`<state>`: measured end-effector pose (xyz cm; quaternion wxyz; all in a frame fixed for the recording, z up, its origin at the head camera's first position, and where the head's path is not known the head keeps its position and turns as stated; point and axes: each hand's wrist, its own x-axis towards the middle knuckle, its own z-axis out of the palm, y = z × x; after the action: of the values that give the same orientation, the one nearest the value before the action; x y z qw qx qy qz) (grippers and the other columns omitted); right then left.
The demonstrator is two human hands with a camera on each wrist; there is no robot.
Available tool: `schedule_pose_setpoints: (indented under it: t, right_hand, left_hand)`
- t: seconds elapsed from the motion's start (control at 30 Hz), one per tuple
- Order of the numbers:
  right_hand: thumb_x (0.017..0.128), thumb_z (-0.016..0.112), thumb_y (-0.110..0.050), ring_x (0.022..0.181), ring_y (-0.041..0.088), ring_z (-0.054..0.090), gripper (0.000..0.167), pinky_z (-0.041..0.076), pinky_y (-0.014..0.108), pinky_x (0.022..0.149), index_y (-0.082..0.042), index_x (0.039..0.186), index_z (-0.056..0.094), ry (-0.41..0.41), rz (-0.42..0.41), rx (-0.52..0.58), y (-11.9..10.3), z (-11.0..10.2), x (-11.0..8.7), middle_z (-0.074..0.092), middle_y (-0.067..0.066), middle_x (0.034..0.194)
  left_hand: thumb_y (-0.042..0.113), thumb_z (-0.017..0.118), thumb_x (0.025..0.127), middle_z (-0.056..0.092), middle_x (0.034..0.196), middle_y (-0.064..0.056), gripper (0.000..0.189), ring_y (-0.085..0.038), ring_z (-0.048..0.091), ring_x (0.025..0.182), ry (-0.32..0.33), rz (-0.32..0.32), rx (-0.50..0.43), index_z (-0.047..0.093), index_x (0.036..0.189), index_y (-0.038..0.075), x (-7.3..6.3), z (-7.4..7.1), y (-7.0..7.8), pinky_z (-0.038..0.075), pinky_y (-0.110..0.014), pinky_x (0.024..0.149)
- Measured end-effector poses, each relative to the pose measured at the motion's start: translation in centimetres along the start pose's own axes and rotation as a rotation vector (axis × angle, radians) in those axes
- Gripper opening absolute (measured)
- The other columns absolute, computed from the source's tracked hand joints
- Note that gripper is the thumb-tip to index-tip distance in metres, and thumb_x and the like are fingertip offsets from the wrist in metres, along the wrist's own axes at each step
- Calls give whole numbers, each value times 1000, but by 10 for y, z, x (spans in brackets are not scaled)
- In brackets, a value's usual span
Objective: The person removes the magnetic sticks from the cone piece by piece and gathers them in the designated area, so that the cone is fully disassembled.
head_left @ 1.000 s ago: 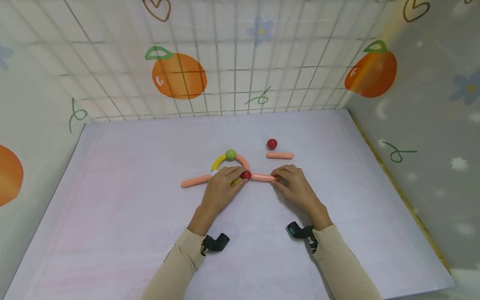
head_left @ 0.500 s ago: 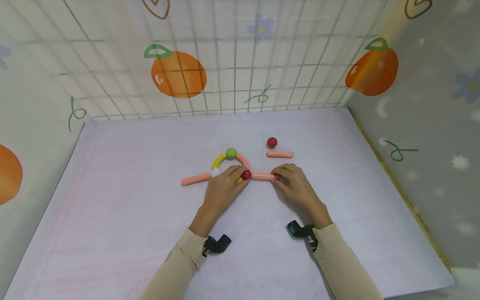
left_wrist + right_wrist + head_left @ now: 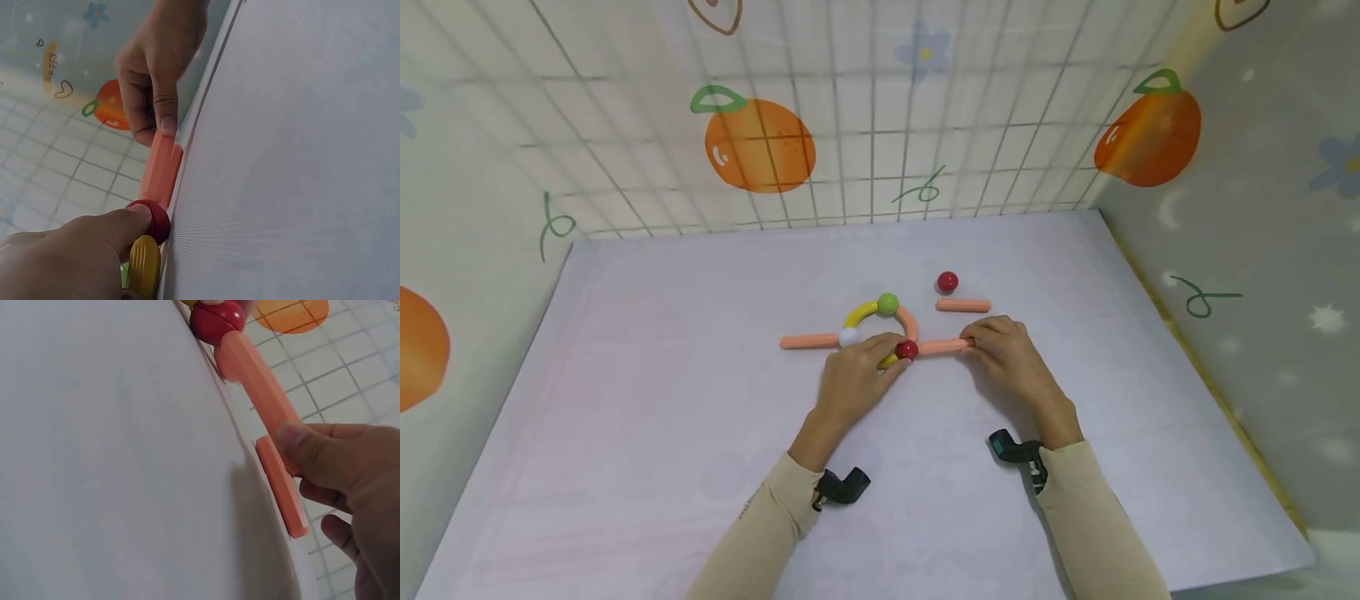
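My left hand (image 3: 857, 375) pinches a red ball (image 3: 907, 350) at the right side of a small ring on the table. The ring also has a green ball (image 3: 888, 303) at its top, a white ball (image 3: 848, 337) at its left, yellow curved rods (image 3: 860, 314) and a pink curved rod (image 3: 909, 322). Its lower part is mostly hidden behind the left hand. From the red ball a straight pink rod (image 3: 262, 378) runs right, its far end pinched between thumb and fingers of my right hand (image 3: 1011, 354). Another straight pink rod (image 3: 810, 342) sticks out left from the white ball.
Behind the right hand lie a loose pink rod (image 3: 964, 306) and a second red ball (image 3: 947, 282). The pale table (image 3: 662, 417) is bordered by a printed curtain (image 3: 647, 125) at the back and sides. Both wrists carry black cameras (image 3: 842, 486).
The ring and its rods have shifted slightly right with both hands. The left pink rod has swung from slanted to nearly level. Loose pieces stay behind the right hand.
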<state>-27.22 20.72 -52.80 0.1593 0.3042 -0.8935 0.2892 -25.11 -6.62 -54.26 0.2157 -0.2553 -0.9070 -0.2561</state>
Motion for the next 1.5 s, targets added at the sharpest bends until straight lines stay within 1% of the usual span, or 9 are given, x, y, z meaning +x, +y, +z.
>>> schedule_pose_setpoints:
  t: [0.33,0.43,0.63,0.7,0.83,0.93,1.1,1.3,1.5]
  right_hand:
    - [86,78,-6,104,28,56,18,41,45,89,-5,103,73,40,-8,36,-6,16,1,67,8,110]
    - [86,78,-7,103,26,57,16,39,44,88,-7,101,73,45,-4,15,-7,14,4,67,6,108]
    - [81,78,5,97,31,60,18,40,46,84,-4,95,73,147,4,4,-4,1,4,69,10,101]
    - [83,78,2,103,32,58,21,38,47,85,-3,103,73,125,35,12,-4,1,3,69,11,108]
    - [90,75,-10,117,30,53,29,35,49,92,-5,118,70,-3,86,32,-6,12,4,65,9,122]
    - [90,75,-11,113,27,54,25,36,48,92,-7,114,72,-28,81,44,-7,20,5,66,7,118]
    - [87,77,-6,105,27,56,20,37,46,90,-7,106,73,42,37,34,-5,18,5,66,5,111]
    - [87,77,-6,107,31,55,24,39,47,91,-6,111,74,126,153,-7,14,3,-6,66,10,114]
    - [86,78,-8,108,34,56,31,42,50,93,0,115,73,181,173,-6,22,6,-5,66,16,114]
  left_hand:
    - [35,79,87,71,118,1,41,-10,68,81,17,-44,42,72,123,16,-4,1,-9,52,-25,56]
    - [36,78,88,71,118,0,40,-12,70,82,14,-74,53,72,123,16,-4,0,-9,52,-25,54]
    - [36,79,88,71,118,-3,41,-16,71,90,24,-115,25,72,121,14,-4,0,-9,54,-26,58]
    - [36,79,88,71,118,-3,40,-16,71,91,31,-118,18,72,121,14,-3,0,-9,54,-26,59]
    - [36,78,88,71,117,-1,39,-15,70,90,44,-118,7,72,121,15,-1,1,-10,53,-26,59]
    - [36,80,87,71,117,-1,40,-15,71,91,56,-122,8,73,120,15,-2,1,-10,54,-28,60]
    - [36,79,87,71,119,-1,39,-17,71,93,55,-122,34,73,120,15,-3,1,-9,55,-29,62]
    - [34,79,88,71,120,1,38,-14,70,91,46,-177,46,72,121,16,-3,1,-11,52,-25,58]
    - [34,78,89,70,121,1,37,-13,69,97,43,-193,13,72,121,17,-3,1,-12,55,-26,63]
